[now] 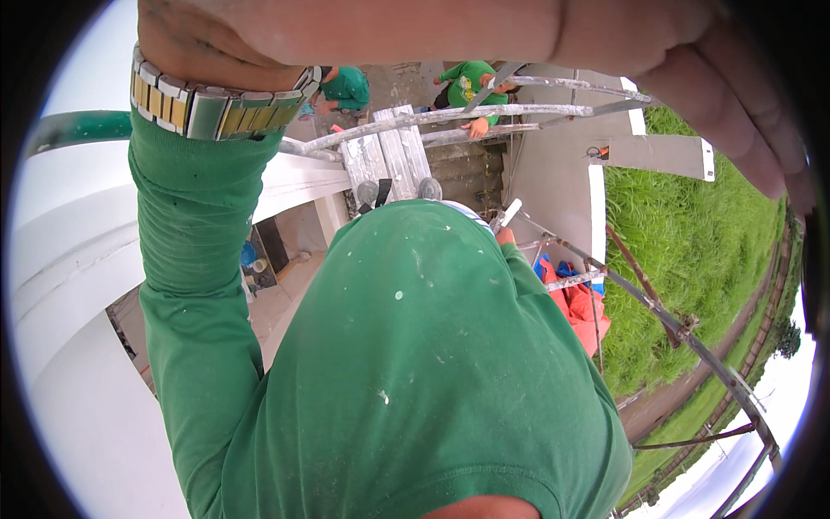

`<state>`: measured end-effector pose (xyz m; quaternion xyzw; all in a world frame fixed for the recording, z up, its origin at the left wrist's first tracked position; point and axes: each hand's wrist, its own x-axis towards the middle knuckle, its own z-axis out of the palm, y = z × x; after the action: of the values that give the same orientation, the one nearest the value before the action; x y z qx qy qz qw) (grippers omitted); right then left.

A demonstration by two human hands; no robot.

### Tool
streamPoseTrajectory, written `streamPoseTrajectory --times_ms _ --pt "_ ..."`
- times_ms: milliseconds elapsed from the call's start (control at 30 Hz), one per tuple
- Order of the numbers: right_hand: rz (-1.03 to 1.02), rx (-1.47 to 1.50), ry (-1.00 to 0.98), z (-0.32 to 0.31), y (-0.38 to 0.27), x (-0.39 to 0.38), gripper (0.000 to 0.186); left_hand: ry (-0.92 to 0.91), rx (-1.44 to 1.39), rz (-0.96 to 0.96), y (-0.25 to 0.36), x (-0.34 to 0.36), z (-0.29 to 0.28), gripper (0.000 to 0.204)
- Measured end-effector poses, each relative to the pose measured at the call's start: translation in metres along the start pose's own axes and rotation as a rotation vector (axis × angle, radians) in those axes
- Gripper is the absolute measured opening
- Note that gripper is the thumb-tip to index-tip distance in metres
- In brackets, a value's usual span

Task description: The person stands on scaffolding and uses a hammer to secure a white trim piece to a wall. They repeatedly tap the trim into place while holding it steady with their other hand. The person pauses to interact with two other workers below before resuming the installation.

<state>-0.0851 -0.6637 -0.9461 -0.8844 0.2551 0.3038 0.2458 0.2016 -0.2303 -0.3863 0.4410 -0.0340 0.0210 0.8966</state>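
Left hand [484, 39] raised close across lens, fingers together, empty, silver-and-gold metal wristwatch [216, 102] on green-sleeved wrist. Right hand [505, 235] mostly hidden beyond green shirt, closed on small white-handled tool [508, 214]. Grey metal scaffold tubes [450, 117] below; two people in green beside them.

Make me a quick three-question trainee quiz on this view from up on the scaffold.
1. True or false: the left hand is raised close to the camera.
2. The watch sits on which wrist? A left, B right.
3. What do the planks rest on?
Key: 1 true. 2 A. 3 The scaffold of metal tubes, where two people in green stand below. The right hand shows only at the fingers, beside a light tool.
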Motion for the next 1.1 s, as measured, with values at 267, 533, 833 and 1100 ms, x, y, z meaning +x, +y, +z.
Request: streamPoseTrajectory --times_ms 267,533,833,1100 --pt "0.05 0.001 -0.013 -0.007 -0.002 0.001 0.031 0.003 0.02 0.003 0.0 0.003 -0.002 0.092" --pt "0.043 -0.032 -0.016 -0.006 -0.001 0.004 0.033 0.009 0.04 -0.003 -0.003 0.004 -0.001 0.094" --pt "0.024 -0.001 -0.033 -0.011 -0.003 0.0 0.032 -0.005 0.06 -0.019 -0.005 0.003 0.005 0.097" --pt "0.005 0.024 -0.015 -0.005 0.012 0.0 0.029 -0.127 0.124 -0.112 -0.021 0.004 0.023 0.099"
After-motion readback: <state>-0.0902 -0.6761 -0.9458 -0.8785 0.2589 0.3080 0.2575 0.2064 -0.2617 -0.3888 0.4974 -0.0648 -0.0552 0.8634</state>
